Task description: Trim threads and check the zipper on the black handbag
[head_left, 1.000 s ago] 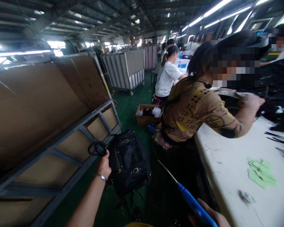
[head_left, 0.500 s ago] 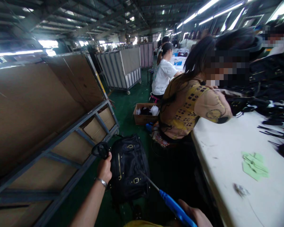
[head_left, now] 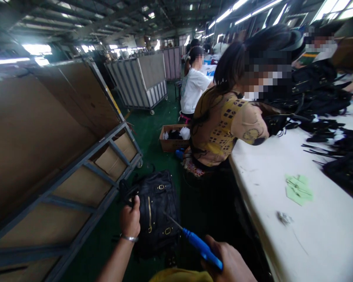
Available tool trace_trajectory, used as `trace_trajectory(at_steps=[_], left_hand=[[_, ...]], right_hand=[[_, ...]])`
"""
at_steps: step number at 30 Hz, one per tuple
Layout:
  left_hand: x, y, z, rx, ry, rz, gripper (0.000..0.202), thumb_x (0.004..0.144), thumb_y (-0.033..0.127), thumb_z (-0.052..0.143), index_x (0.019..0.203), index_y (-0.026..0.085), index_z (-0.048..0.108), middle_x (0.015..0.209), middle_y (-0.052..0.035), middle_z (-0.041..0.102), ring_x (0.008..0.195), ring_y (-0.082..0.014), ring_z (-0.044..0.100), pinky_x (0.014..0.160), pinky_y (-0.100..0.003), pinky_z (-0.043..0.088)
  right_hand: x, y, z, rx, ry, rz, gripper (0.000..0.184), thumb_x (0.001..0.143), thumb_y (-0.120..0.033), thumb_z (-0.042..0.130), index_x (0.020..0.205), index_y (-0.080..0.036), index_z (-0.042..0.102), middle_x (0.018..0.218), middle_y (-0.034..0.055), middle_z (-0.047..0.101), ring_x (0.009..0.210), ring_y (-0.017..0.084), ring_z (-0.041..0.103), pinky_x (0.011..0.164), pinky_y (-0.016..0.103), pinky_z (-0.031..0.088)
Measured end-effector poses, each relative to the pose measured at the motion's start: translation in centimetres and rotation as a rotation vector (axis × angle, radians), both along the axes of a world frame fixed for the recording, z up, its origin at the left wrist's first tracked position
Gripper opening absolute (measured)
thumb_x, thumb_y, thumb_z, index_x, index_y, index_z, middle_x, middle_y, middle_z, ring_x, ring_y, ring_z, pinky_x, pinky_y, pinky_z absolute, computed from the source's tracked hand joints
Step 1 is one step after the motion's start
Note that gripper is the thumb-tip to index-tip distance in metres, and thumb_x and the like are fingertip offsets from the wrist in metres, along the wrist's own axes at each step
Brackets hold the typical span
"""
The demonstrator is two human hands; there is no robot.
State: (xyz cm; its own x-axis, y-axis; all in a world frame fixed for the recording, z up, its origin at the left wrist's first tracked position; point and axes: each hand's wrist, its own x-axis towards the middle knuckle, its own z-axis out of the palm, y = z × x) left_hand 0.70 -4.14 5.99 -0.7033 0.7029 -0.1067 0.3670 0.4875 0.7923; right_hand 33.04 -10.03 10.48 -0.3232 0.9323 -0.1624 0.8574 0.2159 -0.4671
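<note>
My left hand is closed round the strap of a black handbag with gold buckles, which hangs low over the green floor. A metal bracelet sits on that wrist. My right hand grips a blue-handled tool whose thin metal tip points up and left toward the bag's front. Both hands are at the bottom of the view, close together, with the bag between them.
A metal cart lined with cardboard stands tilted at the left. A seated person in a yellow patterned top works at the white table on the right. Green tags and black bags lie on it. A cardboard box sits on the floor.
The bag has come nearer and lower. My right hand with the blue tool has moved left toward it, so its tip now reaches the bag's front. The view has swung right.
</note>
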Motion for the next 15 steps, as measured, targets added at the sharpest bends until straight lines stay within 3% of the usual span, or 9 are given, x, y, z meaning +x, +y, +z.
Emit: trace_trajectory(at_steps=[5, 8, 12, 15], left_hand=[[0.4, -0.5, 0.4, -0.024, 0.009, -0.032, 0.051, 0.084, 0.063, 0.042, 0.081, 0.020, 0.069, 0.078, -0.0136, 0.070, 0.084, -0.0345, 0.064, 0.071, -0.038, 0.039], [0.3, -0.7, 0.3, -0.042, -0.009, 0.007, 0.052, 0.084, 0.064, 0.042, 0.082, 0.020, 0.070, 0.080, -0.0141, 0.071, 0.084, -0.0349, 0.063, 0.071, -0.039, 0.039], [-0.1, -0.6, 0.2, -0.035, -0.047, 0.070, 0.051, 0.085, 0.063, 0.044, 0.086, 0.019, 0.070, 0.081, -0.0120, 0.071, 0.084, -0.0327, 0.064, 0.072, -0.039, 0.041], [-0.4, -0.3, 0.4, -0.007, -0.089, 0.127, 0.051, 0.084, 0.063, 0.047, 0.084, 0.018, 0.070, 0.080, -0.0124, 0.070, 0.084, -0.0332, 0.064, 0.073, -0.040, 0.044]], right_hand=[[-0.6, 0.2, 0.9, -0.060, -0.085, -0.039, 0.022, 0.084, -0.022, 0.053, 0.102, -0.020, 0.066, 0.085, 0.0075, 0.074, 0.082, 0.024, 0.072, 0.068, 0.027, 0.048], [-0.7, -0.3, 1.1, -0.101, -0.072, 0.070, 0.020, 0.078, -0.019, 0.058, 0.096, -0.022, 0.068, 0.085, 0.0054, 0.075, 0.081, 0.023, 0.072, 0.068, 0.025, 0.048], [0.2, -0.9, 0.9, -0.093, -0.120, -0.045, 0.026, 0.082, -0.020, 0.054, 0.105, -0.020, 0.067, 0.085, 0.0069, 0.074, 0.084, 0.025, 0.071, 0.070, 0.027, 0.048], [1.2, -1.2, 0.7, -0.166, -0.091, -0.014, 0.021, 0.078, -0.019, 0.056, 0.095, -0.022, 0.068, 0.079, 0.0046, 0.073, 0.078, 0.024, 0.071, 0.066, 0.027, 0.045]])
